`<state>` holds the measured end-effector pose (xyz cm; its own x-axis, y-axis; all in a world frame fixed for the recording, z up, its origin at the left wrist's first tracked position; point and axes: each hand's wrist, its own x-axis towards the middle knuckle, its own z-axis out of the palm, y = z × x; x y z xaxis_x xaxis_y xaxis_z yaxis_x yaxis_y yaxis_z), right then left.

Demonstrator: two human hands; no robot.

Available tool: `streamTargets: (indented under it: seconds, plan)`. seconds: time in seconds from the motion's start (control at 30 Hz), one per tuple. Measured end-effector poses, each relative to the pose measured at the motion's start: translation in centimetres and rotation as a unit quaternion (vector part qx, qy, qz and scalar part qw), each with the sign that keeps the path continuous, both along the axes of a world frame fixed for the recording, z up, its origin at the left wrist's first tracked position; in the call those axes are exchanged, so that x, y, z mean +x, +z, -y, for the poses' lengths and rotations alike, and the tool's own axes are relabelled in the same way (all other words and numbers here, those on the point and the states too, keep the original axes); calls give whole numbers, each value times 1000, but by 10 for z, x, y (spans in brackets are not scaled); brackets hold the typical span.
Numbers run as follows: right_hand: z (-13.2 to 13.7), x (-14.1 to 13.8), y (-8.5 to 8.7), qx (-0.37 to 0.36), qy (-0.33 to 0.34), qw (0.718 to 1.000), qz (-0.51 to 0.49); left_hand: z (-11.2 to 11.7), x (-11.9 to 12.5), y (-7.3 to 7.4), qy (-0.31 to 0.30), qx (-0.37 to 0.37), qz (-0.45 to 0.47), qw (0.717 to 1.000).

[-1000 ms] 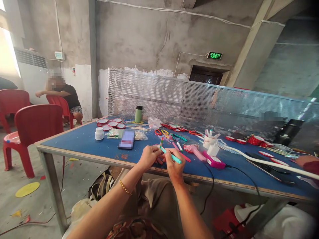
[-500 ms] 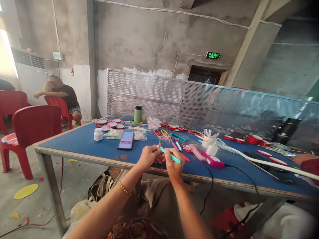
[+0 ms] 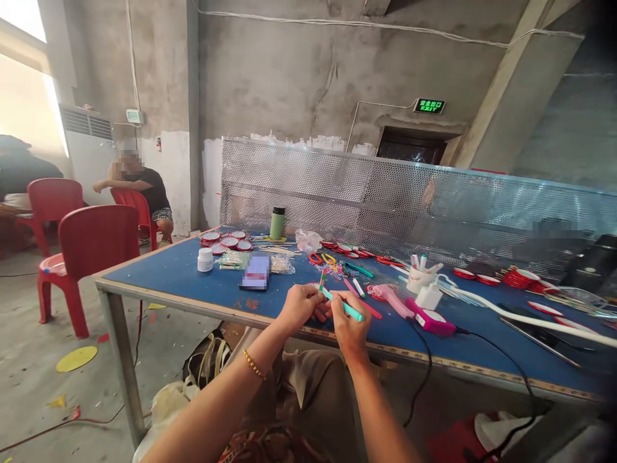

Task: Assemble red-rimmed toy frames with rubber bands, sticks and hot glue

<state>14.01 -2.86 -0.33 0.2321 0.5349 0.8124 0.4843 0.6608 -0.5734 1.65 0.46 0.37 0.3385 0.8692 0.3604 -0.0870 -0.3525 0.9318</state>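
Observation:
My left hand (image 3: 299, 306) is closed around a thin coloured stick (image 3: 321, 279) that pokes up from its fingers, just above the front edge of the blue table (image 3: 183, 273). My right hand (image 3: 350, 325) grips a teal pen (image 3: 343, 304) like a writing tool, its tip meeting the stick between both hands. A red stick (image 3: 370, 308) lies on the table right beside my right hand. A gold bracelet (image 3: 253, 363) circles my left wrist.
A pink glue gun (image 3: 388, 295) and a magenta box (image 3: 430, 319) with a black cable lie to the right. A white cup of pens (image 3: 418, 277), scissors (image 3: 322, 258), red-rimmed discs (image 3: 226, 240), a white bottle (image 3: 205, 259) and a green flask (image 3: 277, 223) sit behind. Red chairs (image 3: 94, 241) and a seated person (image 3: 142, 186) are at left.
The view has shifted so everything sits slightly further right in the picture. Both hands keep the same grip on the stick and the pen at the table's front edge.

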Motion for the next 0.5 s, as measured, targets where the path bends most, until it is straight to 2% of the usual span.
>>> streamTargets:
  seconds: [0.5]
  plan:
    - [4, 0, -1, -6, 0, 1000, 3, 4, -2, 3, 6, 2, -7, 1000]
